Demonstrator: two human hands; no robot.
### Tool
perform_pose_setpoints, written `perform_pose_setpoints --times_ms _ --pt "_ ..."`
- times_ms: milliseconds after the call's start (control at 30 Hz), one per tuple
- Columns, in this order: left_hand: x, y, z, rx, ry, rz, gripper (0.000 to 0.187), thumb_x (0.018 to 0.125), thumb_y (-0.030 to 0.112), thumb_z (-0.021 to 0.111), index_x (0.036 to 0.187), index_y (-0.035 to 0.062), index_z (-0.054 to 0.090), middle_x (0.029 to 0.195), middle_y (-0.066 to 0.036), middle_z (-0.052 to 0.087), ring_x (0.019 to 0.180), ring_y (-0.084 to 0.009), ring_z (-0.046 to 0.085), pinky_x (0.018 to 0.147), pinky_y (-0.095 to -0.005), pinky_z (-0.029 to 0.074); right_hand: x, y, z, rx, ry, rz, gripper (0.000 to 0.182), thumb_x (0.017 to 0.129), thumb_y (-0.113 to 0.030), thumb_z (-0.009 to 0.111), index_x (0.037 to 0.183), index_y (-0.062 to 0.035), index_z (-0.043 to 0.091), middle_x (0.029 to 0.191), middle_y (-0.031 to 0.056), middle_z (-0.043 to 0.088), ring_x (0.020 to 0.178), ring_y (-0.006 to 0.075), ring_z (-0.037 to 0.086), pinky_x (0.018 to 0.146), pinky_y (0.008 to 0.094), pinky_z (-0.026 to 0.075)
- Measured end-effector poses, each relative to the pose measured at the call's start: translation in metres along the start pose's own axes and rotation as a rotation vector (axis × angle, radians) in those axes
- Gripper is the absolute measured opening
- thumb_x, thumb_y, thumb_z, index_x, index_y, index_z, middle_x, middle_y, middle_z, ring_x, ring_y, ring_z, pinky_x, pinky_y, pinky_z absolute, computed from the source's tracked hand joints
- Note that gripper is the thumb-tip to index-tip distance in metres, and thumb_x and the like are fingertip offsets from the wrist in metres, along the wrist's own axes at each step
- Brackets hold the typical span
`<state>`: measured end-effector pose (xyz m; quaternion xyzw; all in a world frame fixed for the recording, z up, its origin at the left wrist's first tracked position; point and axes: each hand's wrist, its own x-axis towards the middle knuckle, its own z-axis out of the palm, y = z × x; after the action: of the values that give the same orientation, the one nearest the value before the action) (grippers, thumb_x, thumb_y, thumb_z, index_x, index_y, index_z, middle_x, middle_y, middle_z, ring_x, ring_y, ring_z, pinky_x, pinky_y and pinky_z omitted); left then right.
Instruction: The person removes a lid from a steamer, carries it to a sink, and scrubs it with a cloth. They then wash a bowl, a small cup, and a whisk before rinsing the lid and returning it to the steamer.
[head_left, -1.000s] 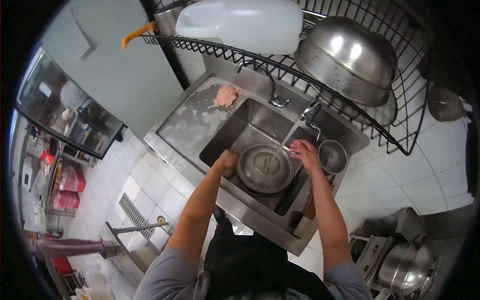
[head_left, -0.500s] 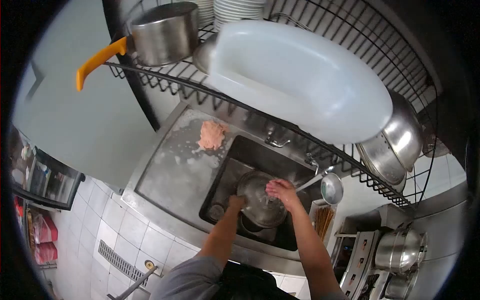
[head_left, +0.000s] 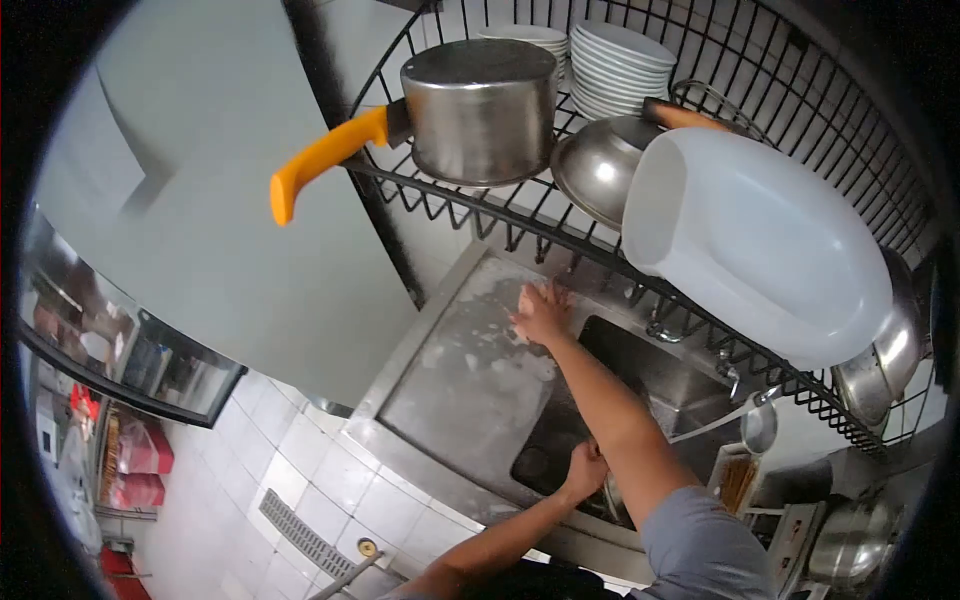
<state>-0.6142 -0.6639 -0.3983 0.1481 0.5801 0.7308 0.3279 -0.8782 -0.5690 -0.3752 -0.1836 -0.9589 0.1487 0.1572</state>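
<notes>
My right hand [head_left: 541, 316] is over the wet steel drainboard [head_left: 465, 370], its fingers curled over a pink crumpled cloth-like bundle [head_left: 525, 300]. Most of that bundle is hidden beneath the hand. Lower down, at the near side of the sink [head_left: 545, 425], my left hand [head_left: 587, 470] has its fingers closed on the rim of a round metal vessel [head_left: 612, 496]. My right forearm crosses in front and covers much of this vessel. A ladle [head_left: 760, 428] lies across the sink's right edge.
Overhead, a black wire rack [head_left: 590, 245] carries a steel pot [head_left: 482, 115] with an orange handle, stacked white plates [head_left: 618, 70], a metal pan [head_left: 600, 170] and a large white plastic tub [head_left: 780, 240]. Taps [head_left: 665, 330] stand behind the sink. A holder of brown sticks [head_left: 738, 482] is at right.
My right hand has moved from above the vessel in the sink, up and left onto the pink bundle. My left hand stays at the vessel's rim. The camera view has shifted left.
</notes>
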Motion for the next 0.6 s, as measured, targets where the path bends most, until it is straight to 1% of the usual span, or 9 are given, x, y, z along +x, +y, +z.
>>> perform_pose_setpoints --times_ms 33,100,233,333,367,400,467,500,600 --pt "0.002 -0.033 -0.01 -0.097 0.069 0.023 0.02 0.085 0.002 0.063 0.105 -0.0019 0.063 0.089 -0.011 0.068 0.086 -0.0144 0.061 0.076 -0.0339 0.05 0.0 0.011 0.016 -0.002 -0.025 -0.057 0.067 0.082 -0.032 0.073 0.142 -0.0231 0.046 0.143 0.0158 0.043 0.132 0.0409 0.038 0.11 0.0584 0.027" --pt "-0.017 0.033 -0.032 0.01 0.127 -0.017 0.023 0.085 0.002 0.063 0.107 -0.0022 0.061 0.091 -0.01 0.068 0.086 -0.0151 0.061 0.077 -0.0336 0.05 -0.01 0.031 0.017 0.031 -0.024 -0.176 0.047 0.082 -0.028 0.072 0.128 -0.0221 0.062 0.143 0.0108 0.043 0.128 0.037 0.04 0.106 0.0549 0.031" --pt "-0.043 0.067 -0.084 0.159 0.305 -0.161 0.03 0.085 0.005 0.063 0.114 -0.0029 0.057 0.099 -0.009 0.067 0.089 -0.0182 0.062 0.08 -0.0324 0.049 -0.003 0.074 0.005 0.191 -0.253 -0.375 0.045 0.081 -0.025 0.072 0.125 -0.0184 0.064 0.12 0.0111 0.063 0.115 0.0302 0.055 0.101 0.0491 0.04" --pt "-0.067 0.096 -0.112 0.092 0.261 -0.237 0.031 0.085 0.007 0.063 0.114 -0.0027 0.057 0.103 -0.01 0.066 0.089 -0.0204 0.061 0.078 -0.0321 0.05 -0.027 0.073 -0.102 0.436 -0.623 0.0 0.047 0.082 -0.027 0.072 0.126 -0.0107 0.063 0.109 0.0143 0.069 0.1 0.0255 0.066 0.087 0.0435 0.052" --pt "-0.07 0.122 -0.105 0.126 0.24 -0.091 0.031 0.084 0.008 0.062 0.113 -0.0026 0.058 0.101 -0.01 0.065 0.084 -0.0188 0.06 0.073 -0.032 0.05 -0.045 0.089 -0.131 0.468 -0.662 0.123 0.047 0.083 -0.027 0.072 0.126 -0.0096 0.063 0.109 0.0148 0.07 0.099 0.0247 0.067 0.086 0.0423 0.053" --pt "-0.078 0.137 -0.113 0.655 0.29 0.046 0.028 0.083 0.008 0.061 0.109 -0.0022 0.057 0.097 -0.008 0.064 0.079 -0.0157 0.058 0.069 -0.0305 0.048 -0.065 0.105 -0.16 0.497 -0.691 0.248 0.048 0.083 -0.027 0.072 0.126 -0.0085 0.063 0.11 0.0153 0.07 0.099 0.024 0.067 0.084 0.0411 0.054" --pt "-0.085 0.151 -0.125 -0.009 0.27 -0.028 0.029 0.082 0.009 0.063 0.108 -0.0008 0.056 0.101 -0.01 0.061 0.087 -0.016 0.057 0.073 -0.0305 0.048 -0.112 0.16 -0.17 0.526 -0.441 -0.013 0.047 0.085 -0.028 0.07 0.127 -0.0086 0.062 0.113 0.0133 0.07 0.1 0.0207 0.067 0.087 0.0386 0.054" --pt "-0.09 0.173 -0.125 0.08 0.358 -0.103 0.037 0.082 0.009 0.063 0.116 -0.0014 0.052 0.108 -0.012 0.059 0.092 -0.018 0.057 0.075 -0.0321 0.05 -0.138 0.184 -0.182 0.551 -0.344 -0.095 0.047 0.085 -0.029 0.069 0.127 -0.0088 0.062 0.114 0.0125 0.069 0.1 0.0199 0.066 0.088 0.0376 0.054" --pt "-0.098 0.206 -0.143 -0.032 0.397 0.057 0.049 0.083 0.005 0.063 0.128 -0.0008 0.046 0.114 -0.014 0.056 0.101 -0.0226 0.057 0.083 -0.0342 0.051 -0.217 0.229 -0.29 0.612 -0.33 0.3 0.045 0.087 -0.038 0.067 0.121 -0.0077 0.064 0.109 0.0104 0.07 0.098 0.0206 0.067 0.081 0.0352 0.055"
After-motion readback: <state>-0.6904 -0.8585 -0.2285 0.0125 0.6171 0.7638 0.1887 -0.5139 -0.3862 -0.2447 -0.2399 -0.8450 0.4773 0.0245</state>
